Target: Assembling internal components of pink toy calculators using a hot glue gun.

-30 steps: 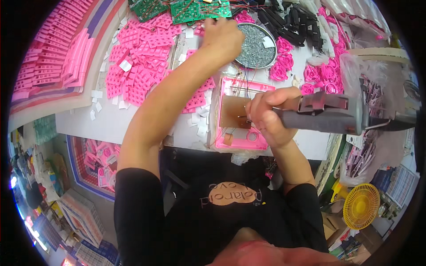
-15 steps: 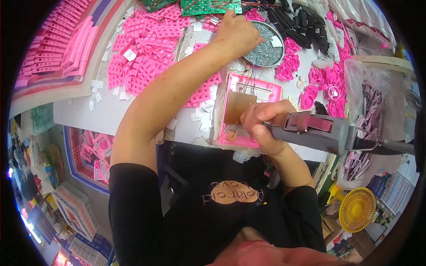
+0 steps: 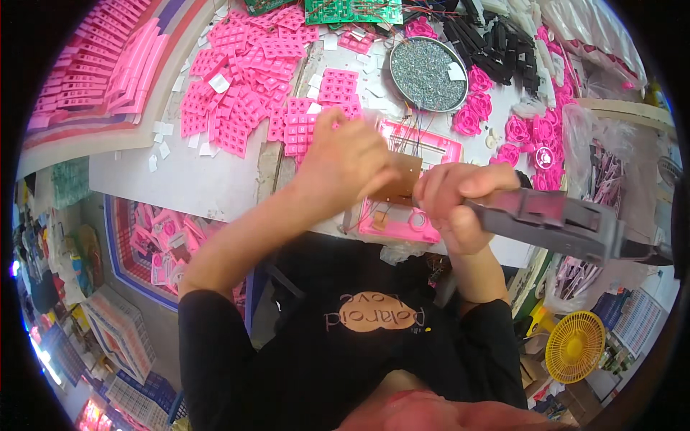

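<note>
My right hand (image 3: 463, 201) is wrapped round a grey electric screwdriver (image 3: 553, 223) with a reddish lever, its body lying out to the right. In front of it lies a pink plastic housing (image 3: 447, 151) with thin wires and a brown circuit board (image 3: 407, 176) in it. My left hand (image 3: 348, 159), somewhat blurred, is curled above the housing's left side and hides part of it. Whatever its fingers may hold is too small to make out. Beyond the housing stands a round metal bowl (image 3: 432, 110) filled with small silvery screws (image 3: 429, 74).
Pink button pads (image 3: 230, 100) pile up at the left, green circuit boards (image 3: 352, 11) at the back. Black parts (image 3: 496, 54) and pink ring-shaped parts (image 3: 471, 115) lie on the right. A blue-rimmed crate (image 3: 123, 251) of pink parts stands below the table's left edge.
My left hand has come back from the screw bowl toward me, to the housing's left side. My right hand and the screwdriver have shifted slightly right, and the screwdriver's body tilts more.
</note>
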The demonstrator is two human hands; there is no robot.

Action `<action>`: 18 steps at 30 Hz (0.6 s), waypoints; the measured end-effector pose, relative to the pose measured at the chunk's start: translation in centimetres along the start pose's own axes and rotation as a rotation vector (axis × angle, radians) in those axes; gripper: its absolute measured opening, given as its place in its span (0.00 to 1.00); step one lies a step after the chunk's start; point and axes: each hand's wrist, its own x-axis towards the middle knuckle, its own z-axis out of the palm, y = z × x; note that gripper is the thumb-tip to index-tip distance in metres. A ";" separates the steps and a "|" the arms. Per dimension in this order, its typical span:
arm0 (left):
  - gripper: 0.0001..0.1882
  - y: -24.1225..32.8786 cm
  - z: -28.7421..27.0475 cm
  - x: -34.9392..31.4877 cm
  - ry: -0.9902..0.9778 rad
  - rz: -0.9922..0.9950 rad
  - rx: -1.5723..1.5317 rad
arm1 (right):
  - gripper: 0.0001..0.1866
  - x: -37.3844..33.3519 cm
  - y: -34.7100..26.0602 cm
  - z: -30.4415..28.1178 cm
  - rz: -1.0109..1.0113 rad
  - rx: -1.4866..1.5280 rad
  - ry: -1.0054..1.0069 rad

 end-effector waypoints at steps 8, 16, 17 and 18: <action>0.11 2.1 1.7 -4.1 0.139 -0.088 -0.201 | 0.16 0.6 -0.4 0.3 -0.055 0.180 -0.039; 0.12 2.4 1.8 -4.2 0.206 -0.077 -0.174 | 0.16 0.8 0.6 1.2 -0.053 0.147 -0.067; 0.12 2.3 1.9 -4.2 0.216 -0.067 -0.155 | 0.16 0.9 0.7 1.1 -0.047 0.157 -0.084; 0.13 2.4 1.9 -4.1 0.220 -0.094 -0.151 | 0.16 1.0 0.8 1.3 -0.056 0.131 -0.062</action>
